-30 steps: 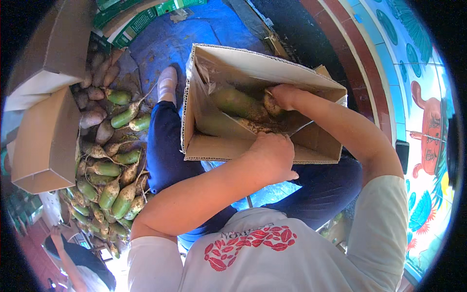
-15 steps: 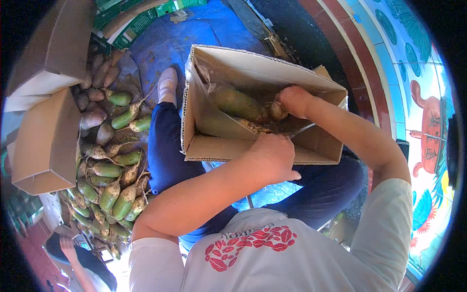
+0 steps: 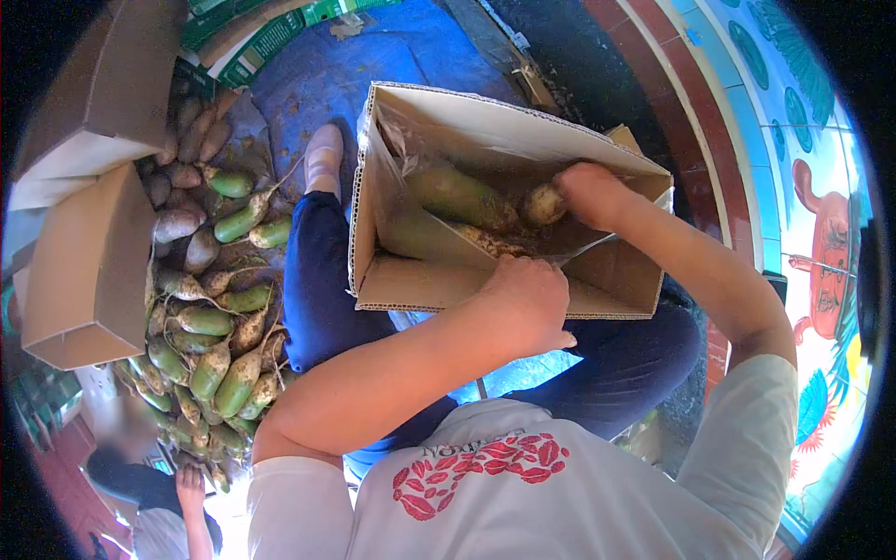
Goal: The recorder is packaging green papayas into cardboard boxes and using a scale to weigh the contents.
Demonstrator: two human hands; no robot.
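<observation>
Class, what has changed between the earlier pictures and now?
Inside the cardboard box, the right hand has moved right, the pale-ended radish beside it slightly too. At lower left, a co-worker's hand has moved right and downward. The left hand stays closed on the plastic liner; the radish pile stays put.

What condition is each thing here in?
Cardboard box: open, partly filled.
Plastic liner: rumpled, partly stretched.
Left hand: closed, seemingly gripping the liner.
Pale root: soiled, inside the box.
Right hand: curled at the pale root, hold unclear.
Green radish inside the box: lying down, soiled.
Floor radishes: heaped, unwrapped, rootlets attached.
Blue sheet: spread out, dirty.
</observation>
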